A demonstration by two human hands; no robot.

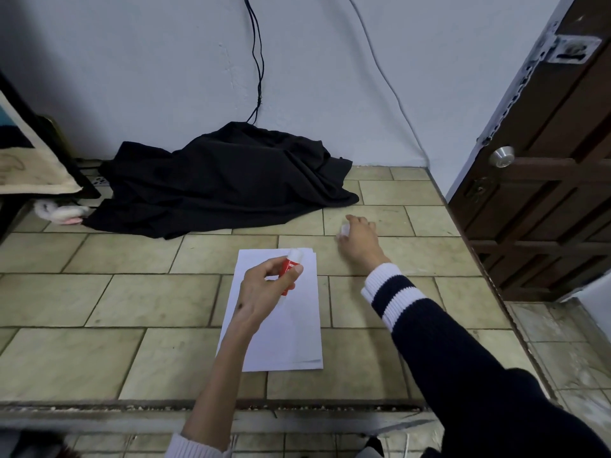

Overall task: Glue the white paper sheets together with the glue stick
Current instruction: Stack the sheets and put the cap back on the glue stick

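Note:
Stacked white paper sheets (pixel 291 328) lie on the tiled surface (pixel 132 299) in front of me. My left hand (pixel 264 285) hovers over the upper part of the stack and grips a red glue stick (pixel 290 267) between thumb and fingers, its white tip pointing up and away. My right hand (pixel 358 239) reaches out to the right of the paper, low over the tiles, and pinches a small white cap (pixel 345 229) in its fingertips.
A heap of black cloth (pixel 224 180) lies against the wall behind the paper. Cables (pixel 258 61) hang down the wall. A brown door (pixel 545 180) stands at the right, a cloth-covered object (pixel 29 153) at the left. The surface's front edge (pixel 211 408) runs near me.

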